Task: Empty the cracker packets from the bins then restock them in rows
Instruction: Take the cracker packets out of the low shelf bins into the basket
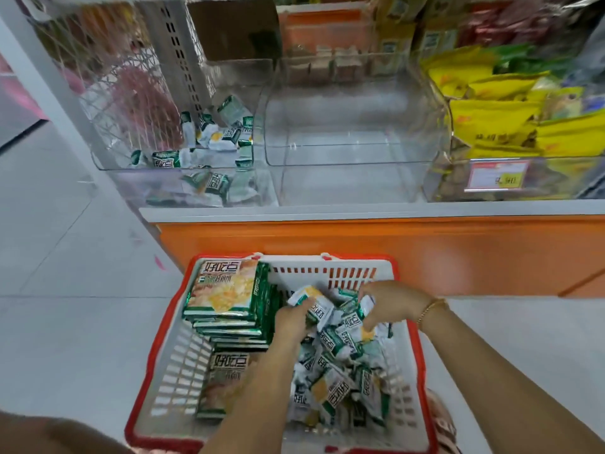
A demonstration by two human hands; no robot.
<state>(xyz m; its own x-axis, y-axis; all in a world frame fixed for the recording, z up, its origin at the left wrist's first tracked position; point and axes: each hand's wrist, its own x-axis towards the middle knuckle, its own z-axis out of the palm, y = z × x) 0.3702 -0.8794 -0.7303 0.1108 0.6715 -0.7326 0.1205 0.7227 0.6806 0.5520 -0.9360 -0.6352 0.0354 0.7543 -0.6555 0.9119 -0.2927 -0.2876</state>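
Observation:
A white basket with a red rim (pixel 407 326) stands on the floor below me. Its right half holds a heap of small green-and-white cracker packets (pixel 343 381); several large flat cracker packs (pixel 226 290) are stacked along its left side. My left hand (pixel 291 319) grips a small packet (pixel 307 298) at the top of the heap. My right hand (pixel 389 303) reaches into the heap, fingers curled round packets. On the shelf, the left clear bin (pixel 108 165) holds several small packets (pixel 226 132). The middle clear bin (pixel 347 155) holds nothing.
A clear bin at the right (pixel 435 178) holds yellow snack bags (pixel 497 126) and carries a price label (pixel 497 175). The shelf has a white edge and an orange base (pixel 360 240). Pale floor tiles (pixel 65 257) lie to the left. A wire rack stands at the far left.

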